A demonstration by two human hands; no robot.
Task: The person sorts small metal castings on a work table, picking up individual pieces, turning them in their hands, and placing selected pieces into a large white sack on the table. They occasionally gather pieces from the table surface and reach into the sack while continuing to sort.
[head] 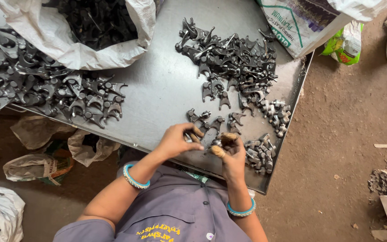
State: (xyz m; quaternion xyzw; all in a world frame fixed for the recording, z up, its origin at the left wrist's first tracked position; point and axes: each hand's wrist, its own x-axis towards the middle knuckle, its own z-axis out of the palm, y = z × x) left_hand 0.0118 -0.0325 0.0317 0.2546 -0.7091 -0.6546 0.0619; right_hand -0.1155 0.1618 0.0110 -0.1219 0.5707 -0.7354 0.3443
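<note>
View from above: a person in a grey shirt works at a steel table. The left hand, fingers curled narrow, touches a dark forked metal part at the table's near edge. The right hand grips another part. Heaps of parts and a white sack lie beyond.

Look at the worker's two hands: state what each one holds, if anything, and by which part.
Each hand, the left hand and the right hand, pinches a small dark metal part in its fingertips; which part of it is gripped cannot be told.
</note>
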